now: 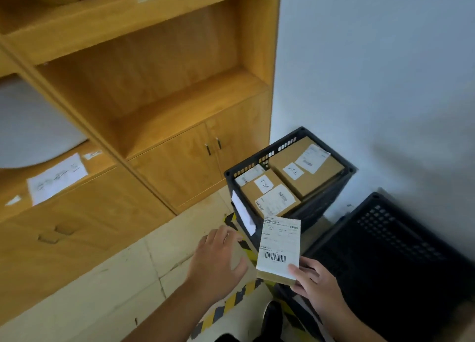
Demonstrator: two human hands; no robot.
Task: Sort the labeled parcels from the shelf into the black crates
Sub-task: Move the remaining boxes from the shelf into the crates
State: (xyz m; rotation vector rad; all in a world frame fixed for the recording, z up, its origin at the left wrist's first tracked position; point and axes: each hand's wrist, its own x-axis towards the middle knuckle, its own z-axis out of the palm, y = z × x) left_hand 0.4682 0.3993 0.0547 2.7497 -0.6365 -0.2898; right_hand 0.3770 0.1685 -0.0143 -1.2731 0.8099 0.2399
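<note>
My right hand (312, 285) grips a small cardboard parcel (279, 249) by its near end; a white barcode label covers its top. It hovers between two black crates. The far crate (331, 192) holds two brown labeled parcels (305, 166), (270, 195) lying side by side. The near crate (390, 249) on the right looks dark inside, and I cannot make out its contents. My left hand (218, 256) is spread above the floor, left of the parcel, holding nothing.
A wooden shelf unit (144, 84) with open compartments and lower cabinet doors stands on the left; a handwritten paper sheet (56, 178) is taped to it. Yellow-black hazard tape (231, 300) runs across the tiled floor. A white wall (372, 71) is behind the crates.
</note>
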